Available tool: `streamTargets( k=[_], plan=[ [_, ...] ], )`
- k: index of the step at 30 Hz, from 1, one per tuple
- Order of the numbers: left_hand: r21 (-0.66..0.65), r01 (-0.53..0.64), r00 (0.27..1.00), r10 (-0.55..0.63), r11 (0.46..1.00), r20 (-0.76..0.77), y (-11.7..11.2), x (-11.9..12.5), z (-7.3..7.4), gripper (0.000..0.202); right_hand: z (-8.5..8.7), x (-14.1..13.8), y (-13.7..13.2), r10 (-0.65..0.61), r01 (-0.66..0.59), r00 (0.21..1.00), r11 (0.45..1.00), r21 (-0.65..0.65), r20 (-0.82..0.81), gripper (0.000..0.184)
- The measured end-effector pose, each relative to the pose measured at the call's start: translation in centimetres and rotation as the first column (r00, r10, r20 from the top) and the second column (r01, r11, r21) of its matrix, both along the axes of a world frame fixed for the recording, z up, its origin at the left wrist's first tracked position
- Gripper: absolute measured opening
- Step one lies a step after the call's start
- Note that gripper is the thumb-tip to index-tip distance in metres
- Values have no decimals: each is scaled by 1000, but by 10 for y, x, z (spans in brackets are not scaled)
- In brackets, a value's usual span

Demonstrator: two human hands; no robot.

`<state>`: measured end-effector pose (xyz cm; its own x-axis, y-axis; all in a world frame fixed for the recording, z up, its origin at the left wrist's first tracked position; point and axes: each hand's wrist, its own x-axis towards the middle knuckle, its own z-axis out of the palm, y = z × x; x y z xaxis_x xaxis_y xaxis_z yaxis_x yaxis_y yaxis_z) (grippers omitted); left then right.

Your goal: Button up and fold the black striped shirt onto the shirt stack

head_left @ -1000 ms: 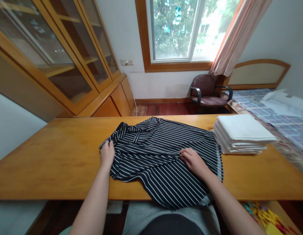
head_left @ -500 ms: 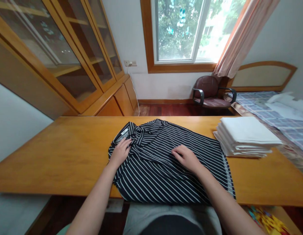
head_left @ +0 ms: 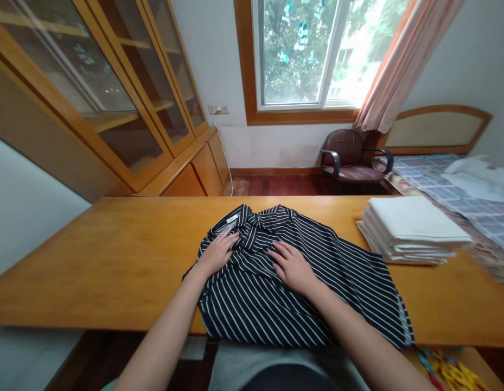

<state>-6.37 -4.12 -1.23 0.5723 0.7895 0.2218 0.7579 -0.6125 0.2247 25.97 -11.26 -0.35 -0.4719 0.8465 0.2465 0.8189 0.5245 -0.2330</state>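
Observation:
A black shirt with white stripes [head_left: 252,298] lies across the wooden table [head_left: 113,260], its collar toward the far left and its hem at the right. A small white label shows inside the collar. My left hand [head_left: 219,251] rests on the cloth just below the collar, fingers stretched out. Flat on the middle of the shirt lies my right hand [head_left: 294,267], its fingers spread. The fabric is bunched in folds around the collar and between both hands.
A stack of folded white cloths [head_left: 414,225] stands at the table's right side. Behind the table are a brown armchair [head_left: 347,155], a bed [head_left: 447,174] and a glass-door cabinet [head_left: 154,108]. Yellow strips [head_left: 455,372] lie below the table at the lower right.
The shirt has shifted to the right along the table, and my left hand with it. My right hand has moved slightly left and its fingers have spread from a curled shape.

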Motion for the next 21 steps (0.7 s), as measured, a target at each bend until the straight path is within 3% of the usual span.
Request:
streamTargets(
  k=[5, 8, 10, 13, 17, 19, 21],
  plan=[
    [29, 38, 999, -37, 999, -25, 24, 7, 4, 56, 1, -9, -50, -94, 95, 995, 995, -29, 47, 47],
    [36, 91, 995, -90, 995, -38, 33, 17, 12, 58, 11, -22, -78, -76, 79, 996, 994, -69, 46, 49],
    [29, 120, 992, -119, 992, -40, 33, 27, 18, 60, 20, -29, -87, -40, 42, 999, 994, -105, 21, 47],
    [18, 99, 995, -100, 995, 21, 24, 41, 27, 60, 33, -33, -77, -50, 39, 996, 990, -136, -80, 39],
    [3, -106, 961, 102, 994, 258, 6, 48, 36, 53, 37, -25, -40, -159, 147, 983, 981, -129, -94, 51],
    [-37, -282, 872, 272, 959, 406, -1, 41, 39, 44, 35, -21, -25, -169, 163, 985, 976, -145, -29, 48],
    [-127, -473, 713, 463, 872, 526, -3, 25, 41, 36, 35, -17, -16, -152, 156, 988, 973, -170, 36, 30]
  ],
)
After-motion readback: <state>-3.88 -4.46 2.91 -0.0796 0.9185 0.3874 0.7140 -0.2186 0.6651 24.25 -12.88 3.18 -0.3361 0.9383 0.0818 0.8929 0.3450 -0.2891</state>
